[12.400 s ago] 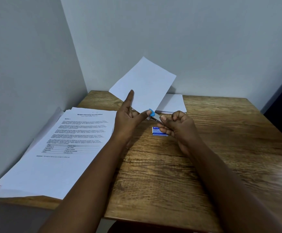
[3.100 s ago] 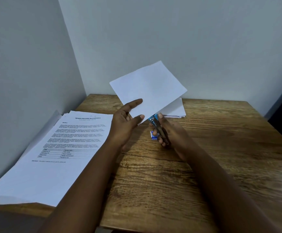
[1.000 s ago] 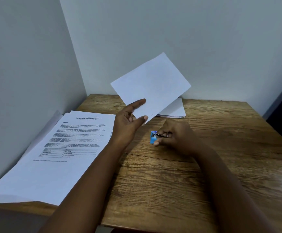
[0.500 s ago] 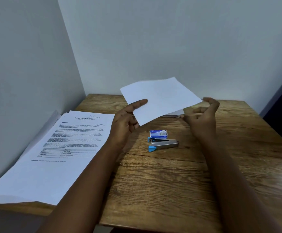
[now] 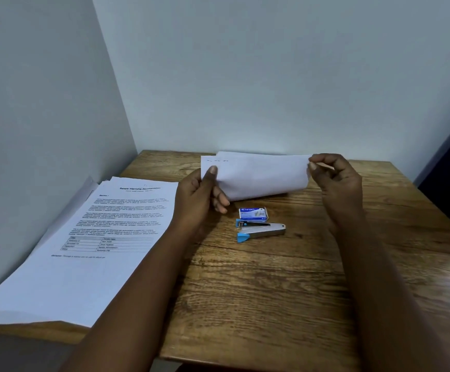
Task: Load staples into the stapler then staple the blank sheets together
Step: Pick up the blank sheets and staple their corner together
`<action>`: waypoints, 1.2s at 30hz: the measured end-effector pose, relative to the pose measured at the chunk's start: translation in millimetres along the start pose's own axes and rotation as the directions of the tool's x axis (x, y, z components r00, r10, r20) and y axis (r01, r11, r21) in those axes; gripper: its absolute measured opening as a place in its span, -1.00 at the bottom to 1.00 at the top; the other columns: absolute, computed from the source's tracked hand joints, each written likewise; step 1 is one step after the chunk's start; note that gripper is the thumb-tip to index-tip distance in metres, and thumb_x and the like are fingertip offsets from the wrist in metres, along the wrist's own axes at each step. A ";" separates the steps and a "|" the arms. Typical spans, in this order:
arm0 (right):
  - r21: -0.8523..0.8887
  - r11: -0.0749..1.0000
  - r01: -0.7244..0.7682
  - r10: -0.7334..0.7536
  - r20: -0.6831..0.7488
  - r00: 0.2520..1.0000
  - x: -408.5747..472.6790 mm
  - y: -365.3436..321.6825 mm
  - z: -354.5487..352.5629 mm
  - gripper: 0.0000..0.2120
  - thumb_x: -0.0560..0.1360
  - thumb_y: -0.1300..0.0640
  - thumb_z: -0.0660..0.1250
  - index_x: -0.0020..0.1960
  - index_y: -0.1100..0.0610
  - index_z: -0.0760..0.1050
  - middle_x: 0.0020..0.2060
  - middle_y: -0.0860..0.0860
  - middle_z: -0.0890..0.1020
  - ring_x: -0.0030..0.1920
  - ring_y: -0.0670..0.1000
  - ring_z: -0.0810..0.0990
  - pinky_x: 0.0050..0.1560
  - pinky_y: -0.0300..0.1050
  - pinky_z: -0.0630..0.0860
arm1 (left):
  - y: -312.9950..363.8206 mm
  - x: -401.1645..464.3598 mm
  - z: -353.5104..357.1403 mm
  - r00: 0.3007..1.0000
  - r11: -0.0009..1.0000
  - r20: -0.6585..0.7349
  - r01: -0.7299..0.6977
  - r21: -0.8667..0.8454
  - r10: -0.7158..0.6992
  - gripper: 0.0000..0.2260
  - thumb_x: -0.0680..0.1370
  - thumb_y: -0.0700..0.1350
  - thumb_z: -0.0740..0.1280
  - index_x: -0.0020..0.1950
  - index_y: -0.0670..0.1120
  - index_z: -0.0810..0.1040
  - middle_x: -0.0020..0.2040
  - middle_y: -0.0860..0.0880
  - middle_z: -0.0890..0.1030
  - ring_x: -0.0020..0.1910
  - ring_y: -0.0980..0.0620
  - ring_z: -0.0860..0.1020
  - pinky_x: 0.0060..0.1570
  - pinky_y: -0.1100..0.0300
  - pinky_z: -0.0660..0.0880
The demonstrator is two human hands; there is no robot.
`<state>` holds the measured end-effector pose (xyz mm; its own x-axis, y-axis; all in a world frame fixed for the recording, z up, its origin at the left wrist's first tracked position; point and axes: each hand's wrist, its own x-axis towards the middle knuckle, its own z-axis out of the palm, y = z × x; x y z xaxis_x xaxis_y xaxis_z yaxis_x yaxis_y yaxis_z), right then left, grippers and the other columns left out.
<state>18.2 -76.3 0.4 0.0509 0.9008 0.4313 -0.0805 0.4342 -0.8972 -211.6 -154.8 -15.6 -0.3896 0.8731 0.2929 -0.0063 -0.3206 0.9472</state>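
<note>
Both hands hold the blank sheets (image 5: pixel 256 175) above the far middle of the wooden table (image 5: pixel 272 291). My left hand (image 5: pixel 202 202) grips their left edge with the thumb on top. My right hand (image 5: pixel 334 181) pinches the right top corner. Several small staple marks show along the sheets' top left edge. The silver stapler with blue ends (image 5: pixel 260 231) lies on its side on the table below the sheets, touched by neither hand. A small blue staple box (image 5: pixel 253 214) sits just behind it.
A stack of printed pages (image 5: pixel 89 248) covers the table's left side and overhangs the front left edge. Walls close in on the left and behind. A dark gap lies past the table's right edge.
My right hand set the stapler down beside the staple box, rose and took the sheets' right corner. The sheets tipped from upright to nearly flat.
</note>
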 end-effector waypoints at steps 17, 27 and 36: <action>-0.067 0.992 -0.110 0.122 0.222 0.967 -7.5 6.6 14.8 -0.83 0.47 0.09 0.47 0.05 0.04 0.61 -0.11 -0.08 0.65 -0.19 -0.17 0.57 -0.19 -0.29 0.51 | -2.4 -6.5 5.5 0.972 0.994 0.217 -0.105 0.040 0.094 -0.51 0.63 -0.36 0.21 0.50 0.02 0.30 0.24 -0.05 0.57 0.09 0.15 0.64 -0.02 0.26 0.56; 0.014 0.984 -0.179 0.152 0.463 0.873 -33.1 2.0 45.4 -0.80 0.55 0.11 0.37 0.13 0.17 0.56 -0.18 0.08 0.72 -0.15 -0.01 0.70 -0.17 -0.24 0.58 | -5.8 -23.8 17.6 0.804 0.849 0.586 -0.240 0.471 -0.098 -0.13 0.48 0.07 0.29 0.53 0.38 -0.30 0.48 0.06 0.40 0.26 0.25 0.52 0.18 0.31 0.45; 0.324 0.848 -0.419 0.307 0.344 0.887 -13.5 1.7 28.9 -0.99 0.61 0.24 0.24 0.02 0.16 0.42 -0.32 0.05 0.66 -0.29 -0.03 0.66 -0.24 -0.20 0.58 | -10.6 -16.9 14.4 0.879 0.950 0.466 -0.226 0.217 0.103 0.01 0.50 -0.23 0.35 0.46 0.47 -0.35 0.43 -0.07 0.47 0.00 0.19 0.65 -0.09 0.33 0.55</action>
<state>-11.4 -87.4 -4.3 -0.3223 0.9362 0.1398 -0.4123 -0.0059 -0.9110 -191.6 -160.9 -28.7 0.0859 0.9056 0.4153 0.2824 -0.4219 0.8616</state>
